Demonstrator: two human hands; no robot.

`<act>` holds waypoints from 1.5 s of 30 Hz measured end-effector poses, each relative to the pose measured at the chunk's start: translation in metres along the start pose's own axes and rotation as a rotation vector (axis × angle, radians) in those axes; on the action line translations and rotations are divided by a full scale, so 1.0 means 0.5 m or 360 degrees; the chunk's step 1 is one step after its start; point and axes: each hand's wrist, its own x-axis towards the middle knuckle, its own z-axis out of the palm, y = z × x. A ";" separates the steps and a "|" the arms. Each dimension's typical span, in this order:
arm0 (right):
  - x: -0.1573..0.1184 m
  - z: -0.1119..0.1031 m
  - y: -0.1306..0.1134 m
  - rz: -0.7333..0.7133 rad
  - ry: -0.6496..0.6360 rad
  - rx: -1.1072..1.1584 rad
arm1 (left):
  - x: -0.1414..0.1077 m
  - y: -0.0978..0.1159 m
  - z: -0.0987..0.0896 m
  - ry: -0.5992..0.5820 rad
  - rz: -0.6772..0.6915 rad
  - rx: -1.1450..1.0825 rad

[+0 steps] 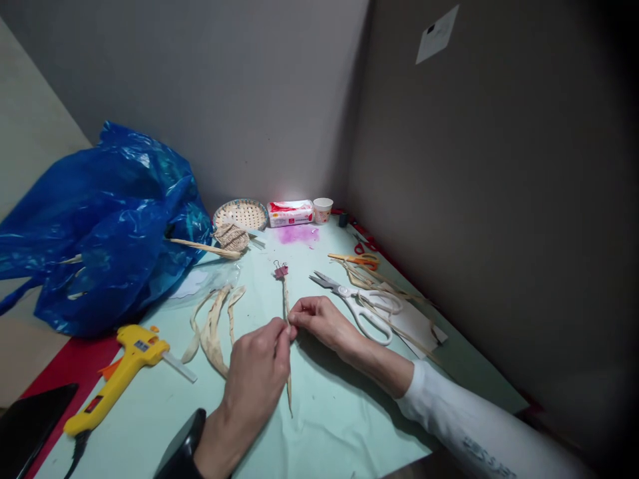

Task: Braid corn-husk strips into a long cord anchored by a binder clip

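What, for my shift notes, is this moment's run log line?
left hand: pinching strand; right hand: pinching strand; binder clip: on strand's far end; white scissors: unheld

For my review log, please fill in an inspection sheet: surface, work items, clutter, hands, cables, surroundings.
Surface: pale green cover, wrinkled, with a pink patch.
Work items: narrow fibre strand, binder clip at its far end.
Clutter: white-handled scissors, handles spread; yellow glue gun; loose fibre strips; blue plastic bag.
Hands: left hand and right hand pinch the strand, close together.
Cables: black cord from the glue gun; other end out of view.
Surroundings: grey walls.
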 end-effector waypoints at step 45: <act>-0.076 -0.007 -0.021 -0.0602 0.0179 -0.1142 | 0.058 -0.007 0.036 -0.0312 -0.0761 -0.1870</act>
